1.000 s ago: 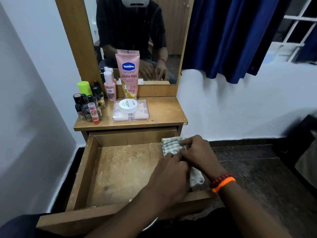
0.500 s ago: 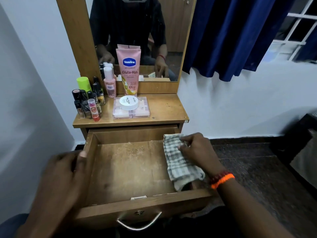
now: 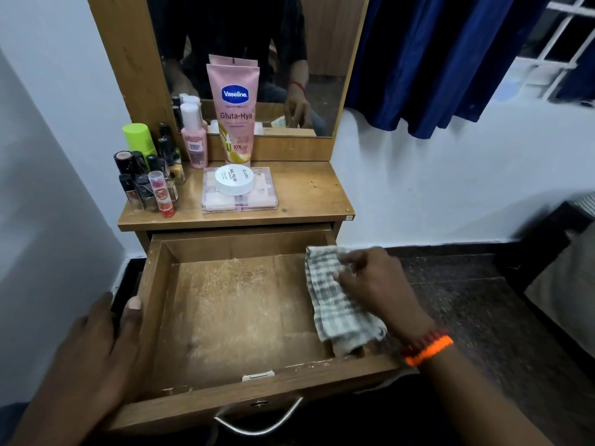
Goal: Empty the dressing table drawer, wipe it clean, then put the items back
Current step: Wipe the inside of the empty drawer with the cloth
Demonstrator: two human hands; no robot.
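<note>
Your right hand (image 3: 378, 284) pinches the checked cloth (image 3: 338, 304) against the right wall of the open drawer (image 3: 244, 317), fingers curled into the fabric. Your left hand (image 3: 96, 349) grips the drawer's left wall, thumb hooked over the rim. The drawer floor is bare and dusty. On the worktop (image 3: 309, 194), the Vaseline tube (image 3: 234, 114) stands at the back edge, the white jar (image 3: 234, 179) sits on a clear case (image 3: 240, 196), and small bottles (image 3: 146, 178) crowd the left corner.

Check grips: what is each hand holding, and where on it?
Right hand pinches the checked cloth at its upper edge, by the drawer's right wall. Left hand grips the drawer by its left wall, thumb on the rim.
</note>
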